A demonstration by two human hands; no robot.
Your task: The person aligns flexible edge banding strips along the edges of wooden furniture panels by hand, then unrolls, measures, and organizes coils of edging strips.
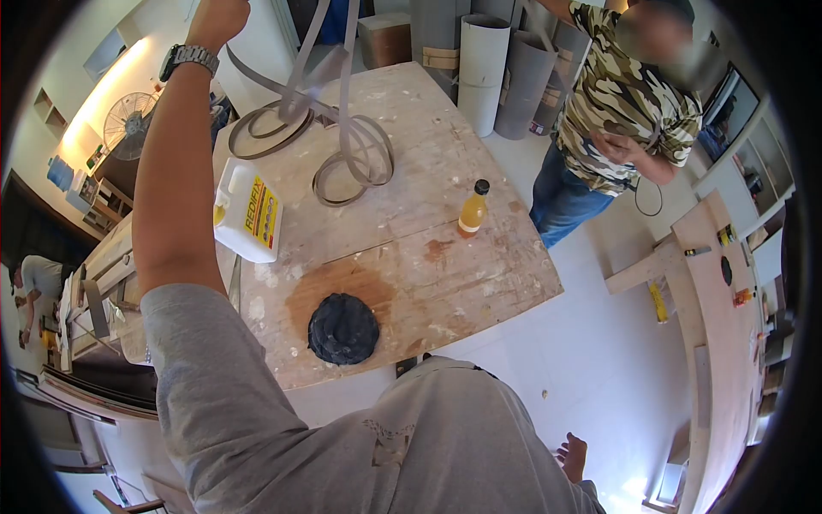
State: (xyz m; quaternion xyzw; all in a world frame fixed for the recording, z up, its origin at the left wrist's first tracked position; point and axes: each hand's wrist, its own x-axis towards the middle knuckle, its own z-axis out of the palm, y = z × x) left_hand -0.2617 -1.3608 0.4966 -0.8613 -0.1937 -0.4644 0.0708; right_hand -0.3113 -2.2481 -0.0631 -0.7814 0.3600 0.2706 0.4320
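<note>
At the top edge, my left hand [221, 19] is raised with the fingers curled closed. Whatever lies inside the fist is hidden. Just right of it, long grey-brown strips [345, 94] hang down and pile in loops on the wooden table [402, 283]. Low on the right, my right hand [572, 457] hangs beside my body, fingers apart and holding nothing. Below my left forearm stands a white REDIFIX jug [248, 212]. Nearest my body, a dark crumpled cloth-like lump [343, 329] lies on a brown stain. A small bottle of amber liquid [473, 210] stands upright further right.
A co-worker in a camouflage shirt [634, 103] stands beyond the table's right side, one arm raised. Large rolls [484, 73] stand upright behind the table. A long wooden bench [711, 343] runs along the right. A fan [130, 124] is at left.
</note>
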